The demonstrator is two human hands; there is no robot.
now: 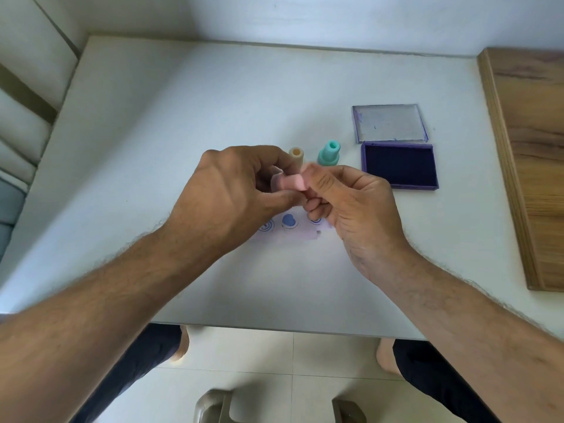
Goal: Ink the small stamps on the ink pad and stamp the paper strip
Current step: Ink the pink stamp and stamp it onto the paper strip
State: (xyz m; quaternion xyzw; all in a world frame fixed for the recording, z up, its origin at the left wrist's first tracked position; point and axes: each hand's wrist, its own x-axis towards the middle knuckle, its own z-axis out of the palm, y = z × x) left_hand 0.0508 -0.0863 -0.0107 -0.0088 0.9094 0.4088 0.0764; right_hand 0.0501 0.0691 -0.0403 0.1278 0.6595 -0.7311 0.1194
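A small pink stamp (292, 182) lies sideways in the air between my hands. My left hand (235, 193) pinches one end and my right hand (351, 199) pinches the other, both above the paper strip (293, 232). The strip is partly hidden and shows blue prints: a spiral, a heart and a ring. Behind my hands an orange stamp (296, 155) and a teal stamp (329, 153) stand upright on the table. The open purple ink pad (399, 164) lies to the right, with its clear lid (389, 123) behind it.
The white table (183, 117) reaches to a wall at the back. A wooden board (531, 154) lies along the right edge. A cushioned seat is at the left. Below the front edge are my knees and the floor.
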